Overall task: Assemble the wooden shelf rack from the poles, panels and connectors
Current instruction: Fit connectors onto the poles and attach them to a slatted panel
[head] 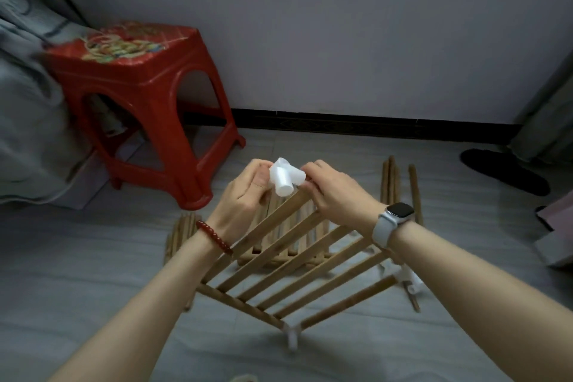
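Both hands [288,192] pinching white connector [286,178] on slatted panel [291,260] corner, fingertips hidden behind it

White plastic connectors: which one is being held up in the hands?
The white connector at the panel's top corner, pinched between the left hand and right hand. The other connectors sit low near the floor.

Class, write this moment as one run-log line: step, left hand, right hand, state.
step: fitting white connector on slatted panel corner | left hand: pinches connector | right hand: pinches connector | state: not seated
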